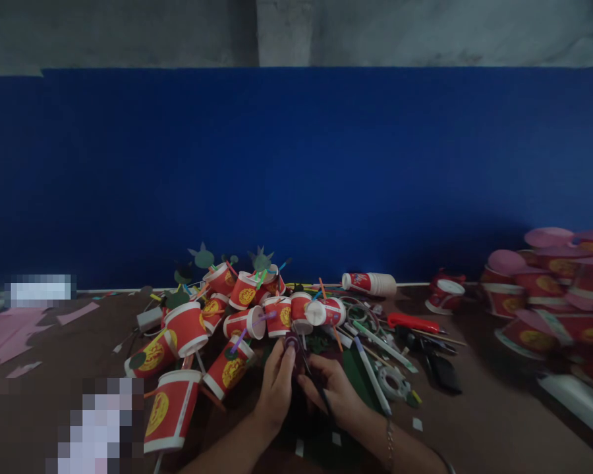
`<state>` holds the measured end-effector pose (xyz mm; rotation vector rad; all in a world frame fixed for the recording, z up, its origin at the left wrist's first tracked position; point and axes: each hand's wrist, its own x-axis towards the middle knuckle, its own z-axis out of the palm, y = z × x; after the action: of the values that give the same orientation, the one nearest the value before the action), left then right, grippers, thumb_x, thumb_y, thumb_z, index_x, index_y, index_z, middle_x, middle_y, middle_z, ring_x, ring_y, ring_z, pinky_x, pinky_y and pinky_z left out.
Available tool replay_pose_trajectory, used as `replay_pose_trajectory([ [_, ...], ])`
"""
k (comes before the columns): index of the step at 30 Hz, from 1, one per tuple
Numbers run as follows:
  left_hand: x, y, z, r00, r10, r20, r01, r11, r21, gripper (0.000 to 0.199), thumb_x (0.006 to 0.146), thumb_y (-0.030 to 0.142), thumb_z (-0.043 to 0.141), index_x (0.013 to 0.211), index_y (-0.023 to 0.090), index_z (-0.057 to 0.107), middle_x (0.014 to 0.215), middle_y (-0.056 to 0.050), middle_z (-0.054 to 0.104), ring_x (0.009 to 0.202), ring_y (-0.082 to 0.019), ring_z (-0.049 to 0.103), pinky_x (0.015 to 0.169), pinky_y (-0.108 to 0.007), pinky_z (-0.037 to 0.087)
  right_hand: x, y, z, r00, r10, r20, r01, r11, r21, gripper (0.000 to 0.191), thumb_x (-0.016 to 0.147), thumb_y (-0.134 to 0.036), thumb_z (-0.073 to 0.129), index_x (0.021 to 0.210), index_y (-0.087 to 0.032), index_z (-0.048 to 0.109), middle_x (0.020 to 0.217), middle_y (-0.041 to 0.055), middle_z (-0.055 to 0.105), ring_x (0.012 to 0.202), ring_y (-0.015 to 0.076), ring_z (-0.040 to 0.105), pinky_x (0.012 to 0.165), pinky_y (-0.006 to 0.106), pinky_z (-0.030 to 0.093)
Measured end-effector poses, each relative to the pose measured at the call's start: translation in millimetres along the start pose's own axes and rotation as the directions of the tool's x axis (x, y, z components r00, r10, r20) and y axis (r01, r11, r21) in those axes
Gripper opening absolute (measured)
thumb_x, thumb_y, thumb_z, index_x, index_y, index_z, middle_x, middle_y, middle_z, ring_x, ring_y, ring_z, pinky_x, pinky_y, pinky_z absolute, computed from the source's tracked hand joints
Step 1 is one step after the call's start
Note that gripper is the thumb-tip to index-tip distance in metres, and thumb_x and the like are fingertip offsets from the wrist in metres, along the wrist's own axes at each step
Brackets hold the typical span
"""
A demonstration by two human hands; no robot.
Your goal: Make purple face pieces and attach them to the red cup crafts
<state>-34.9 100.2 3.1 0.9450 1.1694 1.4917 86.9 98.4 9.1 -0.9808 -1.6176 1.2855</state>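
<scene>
My left hand [275, 382] is closed on a small dark purple piece [292, 341], possibly paper, between thumb and fingers. My right hand [338, 388] is closed around dark-handled scissors [306, 367], whose blades point at the purple piece. Whether the blades touch it, I cannot tell. Just beyond both hands lie red paper cups with yellow prints, among them an upright cup [277, 317] and one on its side [329, 311]. A tilted cup [230, 368] rests left of my left hand. Green paper [360, 372] lies partly hidden beyond my right hand.
More decorated cups [188, 329] with straws crowd the left. At the back lies a nested cup stack [370, 284]. Right of my hands are a tape roll [394, 383], a red tool [412, 321] and a black object [443, 372]. Pink-topped cups [538, 286] stand far right; pink paper [10, 336] lies left.
</scene>
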Motion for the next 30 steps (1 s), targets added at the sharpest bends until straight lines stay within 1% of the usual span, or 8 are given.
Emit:
replay_pose_trajectory([
  [4, 0.0, 0.8, 0.1, 1.0, 0.002, 0.02, -0.002, 1.0, 0.003, 0.042, 0.069, 0.043, 0.066, 0.103, 0.018, 0.064, 0.111, -0.008, 0.065, 0.11, -0.026, 0.055, 0.095, -0.031, 0.042, 0.0, 0.6, 0.3, 1.0, 0.015, 0.006, -0.015, 1.0, 0.012, 0.022, 0.075, -0.034, 0.061, 0.07, -0.015, 0.052, 0.047, -0.0065, 0.046, 0.036, 0.0058, 0.041, 0.036, 0.017, 0.03],
  [9, 0.7, -3.8, -0.7, 0.997, -0.02, -0.069, 0.02, 1.0, 0.0, 0.038, 0.067, 0.04, 0.069, 0.099, 0.021, 0.065, 0.108, -0.007, 0.065, 0.109, -0.025, 0.055, 0.091, -0.03, 0.044, -0.5, 1.8, 0.0, 0.999, 0.035, 0.003, -0.035, 0.999, 0.004, 0.023, 0.076, -0.035, 0.061, 0.07, -0.015, 0.051, 0.044, -0.007, 0.046, 0.035, 0.0063, 0.041, 0.036, 0.017, 0.031],
  [12, 1.8, -3.2, -0.2, 0.997, -0.02, -0.08, 0.019, 1.0, -0.008, 0.037, 0.065, 0.041, 0.069, 0.095, 0.02, 0.065, 0.106, -0.007, 0.066, 0.105, -0.024, 0.056, 0.086, -0.028, 0.046, -0.4, 1.6, -0.2, 0.999, 0.052, -0.006, -0.052, 0.999, 0.005, 0.025, 0.074, -0.037, 0.063, 0.069, -0.016, 0.05, 0.043, -0.0072, 0.046, 0.034, 0.0065, 0.042, 0.035, 0.017, 0.031],
  [16, 3.2, 0.4, 1.1, 0.998, 0.059, -0.018, -0.059, 0.998, 0.018, 0.033, 0.071, 0.046, 0.063, 0.087, 0.017, 0.064, 0.089, -0.005, 0.067, 0.087, -0.02, 0.06, 0.076, -0.025, 0.047, 0.1, 1.3, -1.1, 0.998, 0.06, -0.02, -0.06, 0.998, -0.014, 0.027, 0.075, -0.039, 0.061, 0.068, -0.017, 0.049, 0.044, -0.0071, 0.046, 0.034, 0.0067, 0.043, 0.035, 0.017, 0.032],
  [19, 3.3, 1.0, 2.2, 0.99, 0.131, 0.046, -0.132, 0.991, 0.021, 0.031, 0.077, 0.047, 0.056, 0.081, 0.017, 0.062, 0.076, -0.002, 0.063, 0.076, -0.016, 0.057, 0.072, -0.024, 0.046, 0.3, 2.3, -2.1, 0.999, 0.051, -0.017, -0.052, 0.998, -0.025, 0.026, 0.075, -0.039, 0.06, 0.068, -0.017, 0.049, 0.043, -0.0069, 0.047, 0.035, 0.0068, 0.042, 0.036, 0.017, 0.032],
  [22, 2.0, 2.1, 3.3, 0.984, 0.144, 0.103, -0.144, 0.99, -0.003, 0.03, 0.077, 0.045, 0.057, 0.085, 0.017, 0.061, 0.078, -0.001, 0.062, 0.075, -0.015, 0.056, 0.071, -0.023, 0.045, 0.1, 3.7, -2.8, 0.999, 0.038, -0.016, -0.038, 0.999, -0.03, 0.025, 0.075, -0.039, 0.061, 0.07, -0.017, 0.05, 0.044, -0.0066, 0.047, 0.036, 0.0071, 0.043, 0.037, 0.017, 0.032],
  [25, 0.8, 4.6, 3.8, 0.975, 0.143, 0.17, -0.149, 0.989, 0.023, 0.029, 0.077, 0.044, 0.057, 0.083, 0.016, 0.062, 0.076, -0.002, 0.061, 0.074, -0.016, 0.054, 0.071, -0.024, 0.044, -0.1, 3.2, -2.9, 0.999, 0.04, -0.016, -0.041, 0.998, -0.049, 0.025, 0.074, -0.038, 0.062, 0.069, -0.017, 0.05, 0.044, -0.0062, 0.048, 0.037, 0.0071, 0.042, 0.037, 0.017, 0.031],
  [30, 2.2, 3.8, 3.5, 0.984, 0.125, 0.127, -0.13, 0.991, 0.028, 0.031, 0.078, 0.044, 0.056, 0.088, 0.016, 0.062, 0.082, -0.003, 0.062, 0.08, -0.018, 0.054, 0.074, -0.026, 0.043, -0.9, -0.1, -2.9, 0.999, 0.048, -0.016, -0.049, 0.997, -0.066, 0.026, 0.075, -0.039, 0.061, 0.067, -0.017, 0.048, 0.044, -0.006, 0.048, 0.037, 0.0071, 0.041, 0.038, 0.017, 0.032],
])
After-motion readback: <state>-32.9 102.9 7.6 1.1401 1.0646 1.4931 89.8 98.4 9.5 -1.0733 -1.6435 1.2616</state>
